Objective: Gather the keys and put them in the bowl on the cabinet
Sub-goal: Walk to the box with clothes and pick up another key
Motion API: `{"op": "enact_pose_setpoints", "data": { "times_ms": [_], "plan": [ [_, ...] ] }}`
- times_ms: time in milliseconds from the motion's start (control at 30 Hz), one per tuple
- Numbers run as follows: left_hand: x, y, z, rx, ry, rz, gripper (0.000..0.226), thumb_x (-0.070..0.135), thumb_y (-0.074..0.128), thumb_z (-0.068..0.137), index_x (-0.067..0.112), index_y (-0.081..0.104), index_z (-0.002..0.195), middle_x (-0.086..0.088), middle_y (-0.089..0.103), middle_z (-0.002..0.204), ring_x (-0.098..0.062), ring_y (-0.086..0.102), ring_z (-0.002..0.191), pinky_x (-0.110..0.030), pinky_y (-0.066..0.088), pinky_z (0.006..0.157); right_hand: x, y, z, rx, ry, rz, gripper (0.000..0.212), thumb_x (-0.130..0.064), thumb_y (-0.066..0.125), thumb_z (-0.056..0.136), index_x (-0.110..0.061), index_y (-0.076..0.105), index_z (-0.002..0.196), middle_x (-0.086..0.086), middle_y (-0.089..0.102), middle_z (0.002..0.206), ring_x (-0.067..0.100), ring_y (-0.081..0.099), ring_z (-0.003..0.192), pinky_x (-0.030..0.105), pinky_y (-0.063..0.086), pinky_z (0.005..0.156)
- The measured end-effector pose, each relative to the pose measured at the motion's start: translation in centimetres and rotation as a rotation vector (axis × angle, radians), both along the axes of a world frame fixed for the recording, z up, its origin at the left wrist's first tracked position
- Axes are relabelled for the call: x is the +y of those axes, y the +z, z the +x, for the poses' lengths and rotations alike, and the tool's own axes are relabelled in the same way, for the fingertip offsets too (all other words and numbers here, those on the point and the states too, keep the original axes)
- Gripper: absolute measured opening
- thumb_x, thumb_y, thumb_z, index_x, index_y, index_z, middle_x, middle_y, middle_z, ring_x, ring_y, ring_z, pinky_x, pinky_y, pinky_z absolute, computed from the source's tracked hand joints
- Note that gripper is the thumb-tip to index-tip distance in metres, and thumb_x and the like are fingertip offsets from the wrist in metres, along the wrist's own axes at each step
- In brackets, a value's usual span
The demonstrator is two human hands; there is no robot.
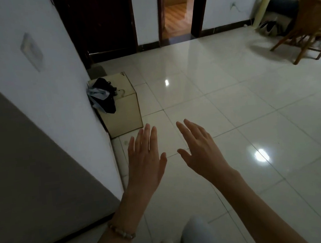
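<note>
No keys and no bowl can be seen anywhere, and no cabinet can be identified with certainty, so the task is judged to be at its very start, with nothing gathered and nothing deposited. The left hand [146,163] and right hand [201,152] are held out flat over the tiled floor [234,113], side by side and apart, just in front of a small cream box [124,109]. The fingers [149,136] of both hands are spread open and nothing is gripped. The box is set against the white wall [31,86], and dark cloth [102,96] is draped over its top; whether keys lie among the cloth cannot be told. Beyond the box, an open doorway [177,9] is seen, and well to the right of it a wooden chair [309,26]. Finding the keys, collecting them and locating the bowl are all judged still to be done.
</note>
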State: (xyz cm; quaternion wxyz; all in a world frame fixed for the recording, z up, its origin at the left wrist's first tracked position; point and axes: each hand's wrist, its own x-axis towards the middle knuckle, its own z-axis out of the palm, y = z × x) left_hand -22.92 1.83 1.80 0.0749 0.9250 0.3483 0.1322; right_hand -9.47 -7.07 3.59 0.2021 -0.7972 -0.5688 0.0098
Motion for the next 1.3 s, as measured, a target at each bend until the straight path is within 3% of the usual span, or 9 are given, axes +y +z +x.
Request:
{"op": "enact_pose_setpoints", "data": {
  "times_ms": [233, 433, 600, 967, 1100, 1300],
  "plan": [
    [7.4, -1.2, 8.6, 0.015, 0.034, 0.023, 0.065, 0.034, 0.045, 0.093, 0.005, 0.016, 0.145, -0.017, 0.019, 0.153, -0.03, 0.017, 0.14, -0.049, 0.017, 0.114, 8.1, -1.3, 9.6, -0.013, 0.055, -0.023, 0.073, -0.024, 0.065, 0.084, -0.012, 0.022, 0.142, 0.018, 0.029, 0.149, 0.034, 0.028, 0.136, 0.039, 0.019, 0.108],
    [14.4, -1.6, 18.9, 0.026, 0.128, 0.007, 0.069, 0.035, 0.039, 0.095, 0.01, 0.001, 0.146, -0.012, 0.006, 0.156, -0.025, 0.004, 0.143, -0.045, 0.006, 0.116, 16.3, -0.8, 20.5, -0.009, 0.132, -0.032, 0.074, -0.022, 0.067, 0.082, -0.011, 0.023, 0.141, 0.019, 0.03, 0.148, 0.033, 0.029, 0.135, 0.039, 0.021, 0.108],
    [18.8, -0.9, 25.8, 0.002, 0.206, 0.002, 0.068, 0.034, 0.046, 0.092, 0.007, 0.013, 0.145, -0.015, 0.018, 0.154, -0.028, 0.016, 0.141, -0.049, 0.016, 0.114, 22.2, -0.3, 27.8, -0.01, 0.224, -0.048, 0.074, -0.023, 0.064, 0.084, -0.013, 0.019, 0.142, 0.018, 0.027, 0.15, 0.032, 0.025, 0.137, 0.042, 0.022, 0.111],
    [30.1, -2.0, 34.3, 0.015, 0.278, -0.017, 0.068, 0.031, 0.048, 0.092, 0.005, 0.014, 0.145, -0.016, 0.019, 0.153, -0.03, 0.016, 0.141, -0.05, 0.016, 0.114, 34.3, -2.0, 37.4, 0.01, 0.299, -0.063, 0.074, -0.023, 0.065, 0.083, -0.013, 0.021, 0.142, 0.017, 0.03, 0.149, 0.031, 0.029, 0.136, 0.039, 0.023, 0.109],
    [36.7, -3.1, 37.5, 0.03, 0.306, -0.02, 0.068, 0.036, 0.042, 0.094, 0.009, 0.007, 0.146, -0.012, 0.01, 0.156, -0.026, 0.007, 0.143, -0.046, 0.012, 0.115, 41.1, -3.0, 40.7, -0.001, 0.326, -0.064, 0.073, -0.023, 0.066, 0.083, -0.013, 0.023, 0.141, 0.017, 0.031, 0.148, 0.031, 0.03, 0.135, 0.038, 0.023, 0.108],
    [48.8, -3.5, 42.3, 0.001, 0.362, -0.015, 0.066, 0.032, 0.052, 0.091, 0.005, 0.023, 0.144, -0.016, 0.026, 0.151, -0.031, 0.024, 0.138, -0.05, 0.022, 0.112, 53.9, -2.6, 45.4, 0.014, 0.366, -0.08, 0.071, -0.022, 0.063, 0.085, -0.013, 0.022, 0.142, 0.016, 0.03, 0.149, 0.029, 0.028, 0.136, 0.041, 0.027, 0.11]
  ]
}}
